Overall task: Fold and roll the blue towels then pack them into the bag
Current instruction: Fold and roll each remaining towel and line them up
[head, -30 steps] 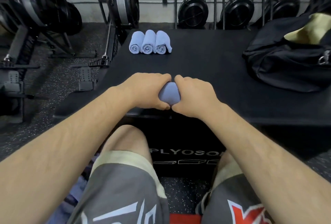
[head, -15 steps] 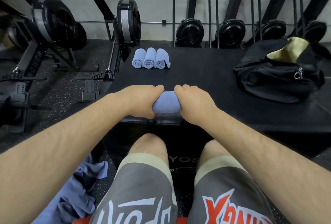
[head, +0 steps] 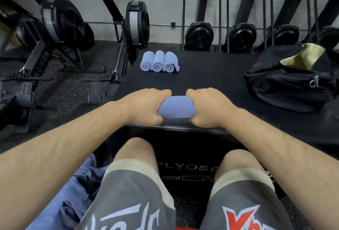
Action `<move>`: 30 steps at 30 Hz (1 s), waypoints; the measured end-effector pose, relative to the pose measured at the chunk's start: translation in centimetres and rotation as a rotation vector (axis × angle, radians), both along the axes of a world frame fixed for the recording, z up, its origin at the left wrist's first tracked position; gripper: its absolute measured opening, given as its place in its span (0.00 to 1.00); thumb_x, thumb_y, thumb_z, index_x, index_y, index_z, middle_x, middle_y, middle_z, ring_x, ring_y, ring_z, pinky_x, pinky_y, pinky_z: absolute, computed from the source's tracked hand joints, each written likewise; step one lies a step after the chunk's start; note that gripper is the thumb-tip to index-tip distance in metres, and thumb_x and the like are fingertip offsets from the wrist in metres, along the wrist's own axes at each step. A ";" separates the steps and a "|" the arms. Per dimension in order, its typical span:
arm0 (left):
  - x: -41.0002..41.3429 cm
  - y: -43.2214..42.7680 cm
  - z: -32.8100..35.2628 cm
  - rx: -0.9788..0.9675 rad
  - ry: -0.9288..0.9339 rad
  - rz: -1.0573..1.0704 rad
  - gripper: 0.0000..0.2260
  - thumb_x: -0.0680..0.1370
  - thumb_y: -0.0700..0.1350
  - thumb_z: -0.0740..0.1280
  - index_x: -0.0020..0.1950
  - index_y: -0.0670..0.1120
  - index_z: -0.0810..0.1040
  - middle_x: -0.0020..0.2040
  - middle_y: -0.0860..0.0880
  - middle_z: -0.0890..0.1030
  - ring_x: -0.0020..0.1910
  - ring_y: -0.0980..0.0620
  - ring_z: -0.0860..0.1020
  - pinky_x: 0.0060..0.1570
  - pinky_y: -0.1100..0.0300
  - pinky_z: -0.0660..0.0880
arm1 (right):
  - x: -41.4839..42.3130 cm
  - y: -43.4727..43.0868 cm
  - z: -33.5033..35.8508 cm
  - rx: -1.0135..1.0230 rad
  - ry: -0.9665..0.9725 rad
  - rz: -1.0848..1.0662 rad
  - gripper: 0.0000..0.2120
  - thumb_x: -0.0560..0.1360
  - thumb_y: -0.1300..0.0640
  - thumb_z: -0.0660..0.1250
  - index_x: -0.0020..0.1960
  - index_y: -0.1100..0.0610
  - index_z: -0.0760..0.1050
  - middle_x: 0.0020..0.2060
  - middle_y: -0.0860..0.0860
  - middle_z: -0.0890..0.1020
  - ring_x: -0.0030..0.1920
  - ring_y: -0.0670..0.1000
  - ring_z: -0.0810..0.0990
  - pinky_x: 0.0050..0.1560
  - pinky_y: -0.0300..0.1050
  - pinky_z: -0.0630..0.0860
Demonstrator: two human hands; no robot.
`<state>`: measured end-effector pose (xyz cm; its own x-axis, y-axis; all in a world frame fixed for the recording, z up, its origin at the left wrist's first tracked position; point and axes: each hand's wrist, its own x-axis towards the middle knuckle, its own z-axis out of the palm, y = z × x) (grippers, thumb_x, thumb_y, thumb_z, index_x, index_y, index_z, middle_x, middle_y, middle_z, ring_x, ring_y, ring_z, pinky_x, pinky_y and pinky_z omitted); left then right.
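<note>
A rolled blue towel (head: 175, 107) lies at the near edge of the black plyo box (head: 211, 82). My left hand (head: 145, 107) grips its left end and my right hand (head: 209, 108) grips its right end, fingers curled round the roll. Three finished towel rolls (head: 159, 62) sit side by side at the box's far left. The black duffel bag (head: 289, 84) rests open on the box's right side, its tan lining showing.
Loose blue towels (head: 73, 193) lie heaped on the floor by my left leg. Rowing machines (head: 64, 33) stand to the left and several more are stored upright along the back wall (head: 200, 33). My knees sit against the box front.
My hands have spread slightly apart along the roll, showing more of the towel between them. The view has tilted up and back, revealing more of the wall and the floor towels.
</note>
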<state>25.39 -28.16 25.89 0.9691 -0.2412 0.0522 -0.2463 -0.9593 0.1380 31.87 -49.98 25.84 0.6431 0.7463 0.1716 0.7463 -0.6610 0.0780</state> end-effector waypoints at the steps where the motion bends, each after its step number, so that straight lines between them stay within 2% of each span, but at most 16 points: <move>1: -0.1 -0.1 0.1 -0.022 0.006 0.000 0.14 0.68 0.48 0.71 0.46 0.51 0.66 0.38 0.52 0.76 0.35 0.49 0.75 0.35 0.49 0.74 | 0.2 -0.1 0.2 -0.007 0.003 -0.003 0.12 0.70 0.52 0.67 0.43 0.52 0.64 0.33 0.46 0.73 0.31 0.51 0.71 0.32 0.48 0.68; 4: 0.0 -0.2 -0.1 -0.152 0.016 0.020 0.15 0.69 0.48 0.72 0.49 0.51 0.68 0.42 0.54 0.77 0.40 0.52 0.76 0.37 0.53 0.73 | 1.3 -0.3 0.2 0.043 -0.019 -0.048 0.10 0.71 0.50 0.67 0.46 0.49 0.66 0.37 0.45 0.74 0.34 0.50 0.74 0.32 0.47 0.69; 6: 0.2 -0.6 -0.6 -0.272 0.000 0.057 0.17 0.70 0.49 0.73 0.53 0.52 0.70 0.44 0.56 0.78 0.42 0.53 0.77 0.39 0.55 0.74 | 2.2 -0.2 -0.1 0.171 0.024 -0.115 0.12 0.72 0.51 0.68 0.52 0.47 0.68 0.46 0.44 0.74 0.39 0.51 0.75 0.34 0.47 0.72; 8: 0.8 -1.1 -1.3 -0.366 -0.049 0.168 0.19 0.70 0.51 0.73 0.57 0.54 0.69 0.46 0.56 0.79 0.43 0.52 0.78 0.40 0.54 0.76 | 2.7 0.1 -0.4 0.371 0.129 -0.237 0.23 0.71 0.57 0.69 0.62 0.46 0.66 0.55 0.47 0.70 0.42 0.53 0.75 0.35 0.50 0.74; 10: 1.7 -1.5 -1.9 -0.436 -0.127 0.346 0.20 0.70 0.51 0.74 0.57 0.52 0.69 0.46 0.55 0.78 0.43 0.51 0.79 0.39 0.53 0.74 | 2.1 0.6 -0.8 0.634 0.261 -0.371 0.33 0.71 0.62 0.69 0.70 0.46 0.59 0.60 0.49 0.65 0.43 0.54 0.76 0.38 0.50 0.75; 12: 2.9 -1.8 -2.4 -0.537 -0.165 0.475 0.22 0.70 0.52 0.75 0.56 0.49 0.69 0.47 0.54 0.78 0.44 0.50 0.78 0.37 0.55 0.72 | 0.8 1.8 -1.7 0.914 0.319 -0.379 0.26 0.74 0.61 0.68 0.66 0.48 0.61 0.59 0.49 0.67 0.41 0.48 0.78 0.44 0.49 0.75; 14: 3.9 -2.6 -3.0 -0.646 -0.180 0.479 0.23 0.70 0.52 0.76 0.58 0.47 0.70 0.52 0.52 0.78 0.48 0.50 0.79 0.39 0.57 0.72 | -0.6 3.5 -2.5 1.047 0.451 -0.345 0.16 0.78 0.55 0.66 0.63 0.48 0.64 0.59 0.48 0.70 0.39 0.41 0.78 0.45 0.43 0.72; 16: 5.0 -3.6 -3.6 -0.676 -0.200 0.418 0.21 0.76 0.49 0.72 0.65 0.46 0.70 0.62 0.48 0.76 0.58 0.47 0.78 0.50 0.59 0.72 | -0.5 5.1 -3.3 1.063 0.665 -0.370 0.21 0.81 0.47 0.63 0.71 0.50 0.63 0.67 0.48 0.70 0.51 0.39 0.78 0.53 0.42 0.73; 17: 5.3 -4.1 -3.8 -0.698 -0.205 0.380 0.19 0.78 0.47 0.69 0.67 0.46 0.70 0.64 0.46 0.75 0.60 0.46 0.77 0.52 0.60 0.71 | 0.1 5.8 -3.6 1.073 0.736 -0.399 0.26 0.81 0.45 0.62 0.76 0.52 0.60 0.71 0.49 0.69 0.59 0.43 0.77 0.59 0.45 0.74; 18: 5.8 -4.5 -4.1 -0.746 -0.207 0.339 0.14 0.79 0.46 0.68 0.63 0.48 0.72 0.62 0.46 0.75 0.56 0.48 0.78 0.49 0.61 0.72 | 0.8 6.3 -3.7 1.087 0.775 -0.423 0.31 0.80 0.43 0.61 0.78 0.52 0.58 0.73 0.49 0.68 0.64 0.47 0.76 0.63 0.48 0.75; 19: 6.3 -4.7 -4.3 -0.803 -0.208 0.304 0.07 0.78 0.45 0.68 0.54 0.51 0.73 0.55 0.47 0.76 0.47 0.51 0.78 0.43 0.61 0.73 | 1.6 6.7 -3.9 1.108 0.794 -0.443 0.33 0.78 0.40 0.61 0.79 0.51 0.57 0.73 0.49 0.69 0.65 0.49 0.76 0.64 0.51 0.76; 21: 7.7 -4.7 -4.8 -0.837 -0.240 0.263 0.11 0.75 0.46 0.67 0.41 0.57 0.66 0.45 0.50 0.73 0.37 0.57 0.71 0.34 0.64 0.68 | 3.1 7.2 -3.9 1.137 0.828 -0.468 0.36 0.73 0.37 0.61 0.78 0.46 0.59 0.71 0.49 0.73 0.63 0.49 0.79 0.61 0.52 0.79; 24: 10.5 -4.1 -6.0 -0.886 -0.242 0.215 0.10 0.74 0.48 0.67 0.39 0.57 0.67 0.42 0.49 0.73 0.37 0.55 0.71 0.33 0.62 0.69 | 5.3 8.0 -4.4 1.161 0.929 -0.493 0.35 0.72 0.36 0.64 0.76 0.38 0.58 0.67 0.45 0.75 0.61 0.46 0.79 0.60 0.50 0.78; 26: 12.6 -3.4 -6.9 -0.909 -0.226 0.191 0.06 0.73 0.46 0.68 0.47 0.52 0.73 0.46 0.47 0.75 0.43 0.54 0.74 0.36 0.60 0.73 | 7.2 8.4 -4.5 1.226 0.980 -0.503 0.26 0.75 0.42 0.66 0.71 0.37 0.63 0.59 0.41 0.79 0.56 0.42 0.81 0.55 0.44 0.78; 28: 14.6 -2.4 -7.5 -0.910 -0.210 0.162 0.18 0.72 0.44 0.70 0.62 0.49 0.74 0.53 0.50 0.74 0.52 0.59 0.74 0.46 0.62 0.75 | 9.5 9.0 -4.7 1.295 0.989 -0.516 0.18 0.77 0.50 0.67 0.63 0.37 0.67 0.50 0.39 0.83 0.49 0.40 0.83 0.46 0.40 0.77; 30: 16.8 -1.0 -7.8 -0.928 -0.197 0.116 0.28 0.72 0.45 0.70 0.72 0.50 0.70 0.59 0.54 0.74 0.60 0.60 0.73 0.57 0.61 0.75 | 12.6 9.7 -5.0 1.336 0.966 -0.525 0.18 0.74 0.53 0.67 0.63 0.42 0.71 0.45 0.43 0.85 0.43 0.43 0.84 0.43 0.41 0.79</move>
